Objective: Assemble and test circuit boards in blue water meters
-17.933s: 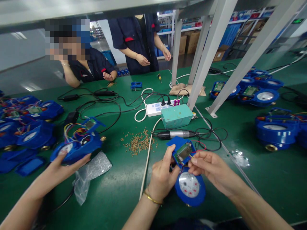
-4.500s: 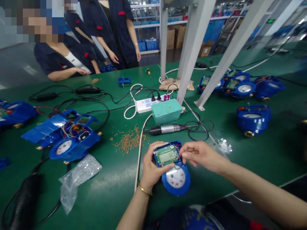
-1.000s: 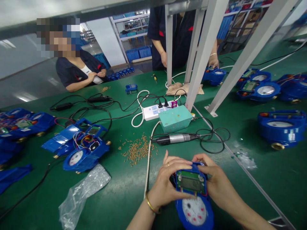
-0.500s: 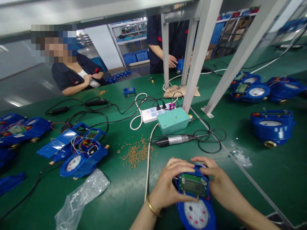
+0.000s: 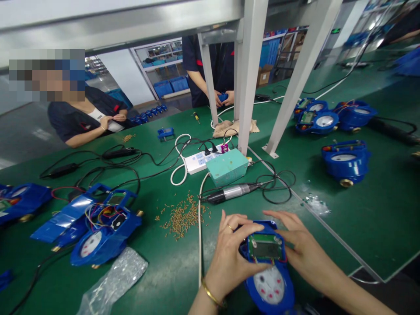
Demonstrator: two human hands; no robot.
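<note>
A blue water meter (image 5: 288,286) with a white dial (image 5: 269,284) is at the bottom, right of middle. Its upper housing is uncovered, showing a green circuit board with a grey display (image 5: 265,250). My left hand (image 5: 231,249) grips the housing from the left, fingers at the top edge and thumb just below the display. From the right, my right hand (image 5: 297,238) holds the housing, thumb beside the board and fingers reaching past the far edge. Beyond my hands lie an electric screwdriver (image 5: 231,193) and a heap of brass-coloured screws (image 5: 183,220).
Opened meters lie left (image 5: 108,236) and right (image 5: 346,164). A plastic bag (image 5: 120,275) is at lower left. A teal box (image 5: 228,167) and power strip (image 5: 195,162) stand near metal posts (image 5: 251,78). Two co-workers (image 5: 88,120) are across the green table; one holds a blue part.
The view has shifted, so most table items appear further left. The display's digits have faded from sight. Both my hands stay on the water meter, the right fingers stretched a little more.
</note>
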